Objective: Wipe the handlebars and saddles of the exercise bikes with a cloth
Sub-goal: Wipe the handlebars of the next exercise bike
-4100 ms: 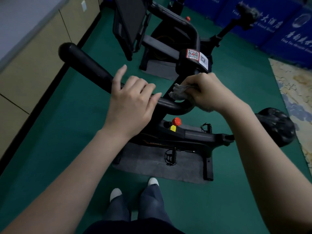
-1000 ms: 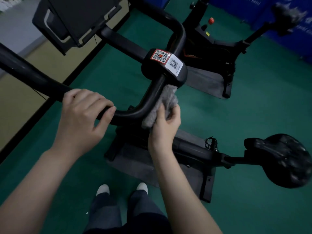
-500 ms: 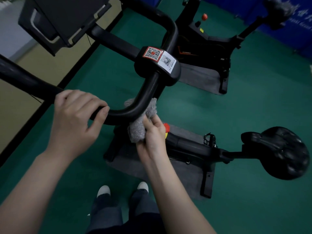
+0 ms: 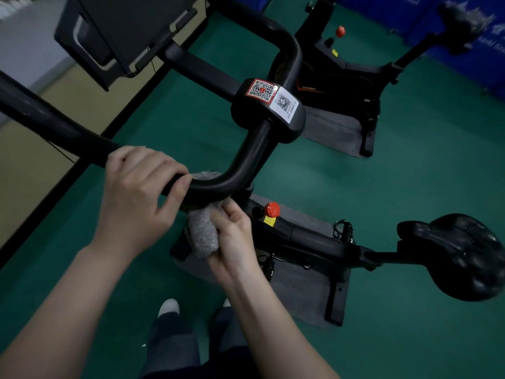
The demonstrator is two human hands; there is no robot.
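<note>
Head view: the black handlebar (image 4: 54, 127) runs from the left edge down-right to a bend at centre frame, then climbs toward its clamp. The saddle (image 4: 464, 255), at right of frame, noses leftward. The left hand (image 4: 136, 192) curls round the bar. The right hand (image 4: 232, 242) pinches a grey cloth (image 4: 203, 236) wrapped under the bend. Two QR stickers (image 4: 262, 90) top the clamp. The farther bike (image 4: 344, 77), upper right, reads "HANMA".

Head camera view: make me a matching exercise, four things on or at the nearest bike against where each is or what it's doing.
1 cloth
2 left hand
3 saddle
4 red knob

A on the frame, above a yellow label
B gripping the handlebar
C at the right, untouched
D in the right hand, under the handlebar bend

Pairs: 1-D, 2-B, 3-C, 4-A
</note>
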